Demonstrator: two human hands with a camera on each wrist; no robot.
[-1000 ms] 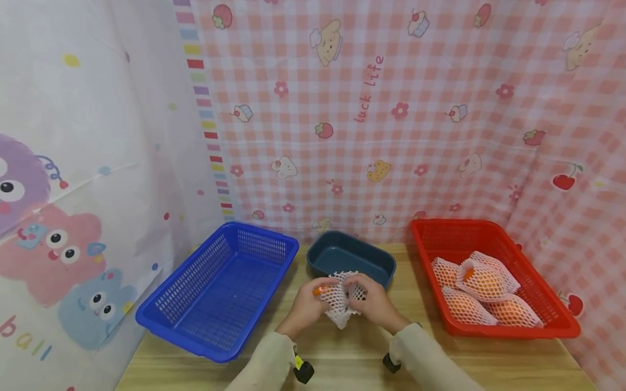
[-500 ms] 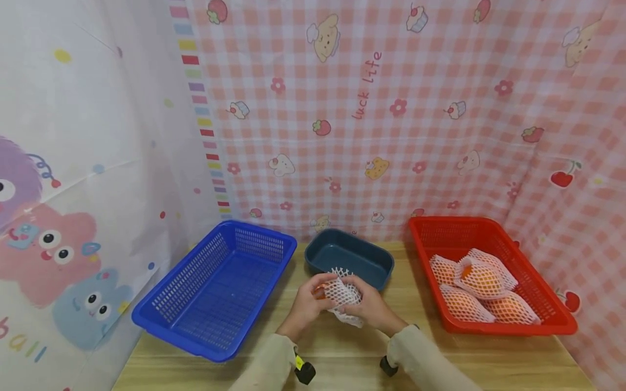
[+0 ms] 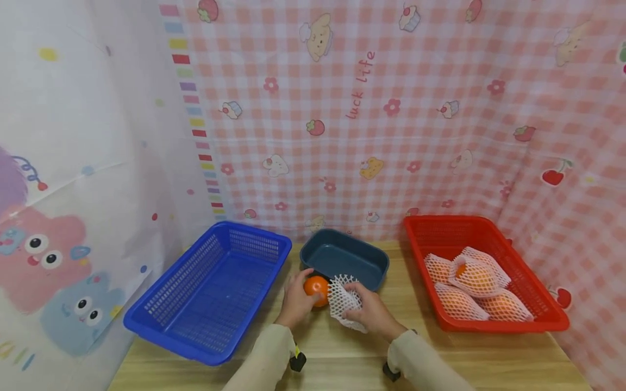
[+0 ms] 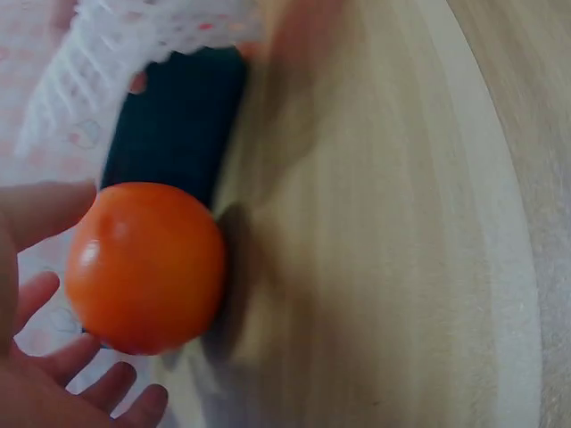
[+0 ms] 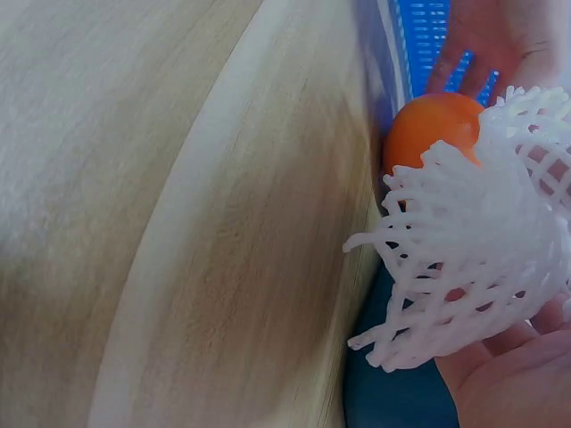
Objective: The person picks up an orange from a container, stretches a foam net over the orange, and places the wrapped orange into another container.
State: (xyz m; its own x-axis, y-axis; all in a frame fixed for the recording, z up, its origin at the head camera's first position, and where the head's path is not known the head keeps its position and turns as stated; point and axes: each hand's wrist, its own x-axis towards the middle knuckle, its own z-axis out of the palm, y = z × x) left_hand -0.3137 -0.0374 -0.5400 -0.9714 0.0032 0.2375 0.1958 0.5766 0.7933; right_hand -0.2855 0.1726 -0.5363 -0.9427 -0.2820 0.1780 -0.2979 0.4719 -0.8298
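A smooth, round orange fruit [image 3: 317, 290] shows bare, without netting, beside my left hand [image 3: 295, 298]. The left fingers are spread loosely around it, and in the left wrist view the thumb tip reaches the edge of the fruit [image 4: 147, 267]. Just to its right, my right hand [image 3: 369, 312] pinches a white foam net sleeve [image 3: 342, 304] between thumb and fingers. In the right wrist view the frayed net [image 5: 482, 259] hangs partly in front of the fruit. Both hands are in front of a dark teal tray [image 3: 342, 260].
On the left stands a blue basket [image 3: 215, 293] with no contents showing. A red basket [image 3: 504, 326] on the right holds several net-wrapped orange fruits [image 3: 476, 279]. A wooden table [image 3: 337, 358] lies beneath everything; a patterned curtain [image 3: 362, 179] hangs behind.
The fruit has come out of its foam net and now shows bare on the left. The net has moved off to its right in my right hand. My left fingers have spread.
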